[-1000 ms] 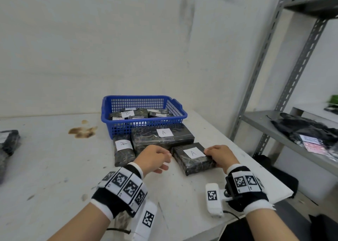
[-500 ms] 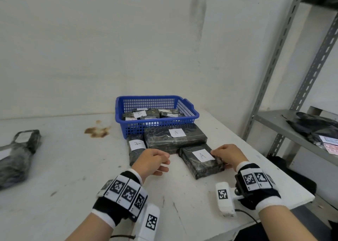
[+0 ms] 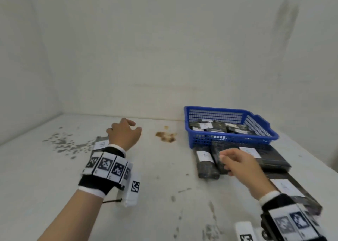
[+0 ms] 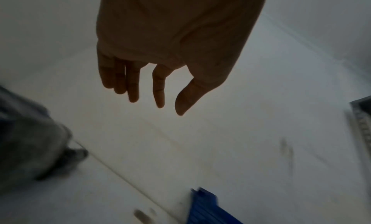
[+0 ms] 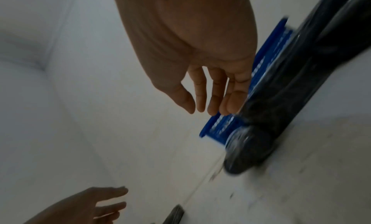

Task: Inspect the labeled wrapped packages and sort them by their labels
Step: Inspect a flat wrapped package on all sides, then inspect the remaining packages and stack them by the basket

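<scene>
**Both hands empty above the sorting table**

On the white table [image 3: 164,195] the wrapped packages lie in two places. At the right, a blue basket [image 3: 236,138] stands against the wall and holds several dark, labelled packages. Just in front of it, touching or nearly touching its near wall, lie three more dark packages: a narrow package [image 3: 205,165] with a white label, a wide flat package [image 3: 270,158] to its right, also labelled, and a third labelled package [image 3: 292,191] nearest the table's edge, partly hidden by the right forearm. What letters the labels bear is too blurred to tell.

At the left, well apart from the basket, another package [image 3: 99,143] with a white label lies flat on the table, largely hidden behind the left wrist.

The left hand [image 3: 124,134] hovers over that left-hand package, fingers loosely extended and spread; the left wrist view shows the fingers [image 4: 132,86] hanging straight with nothing between them. The right hand [image 3: 239,164] is raised over the packages in front of the basket, its fingers relaxed and holding nothing; in the right wrist view its fingertips [image 5: 230,103] sit just beside a dark package without curling round it.

A brown stain [image 3: 165,136] marks the table between the left hand and the basket, and grey scuffs [image 3: 64,143] spread at the far left.
</scene>
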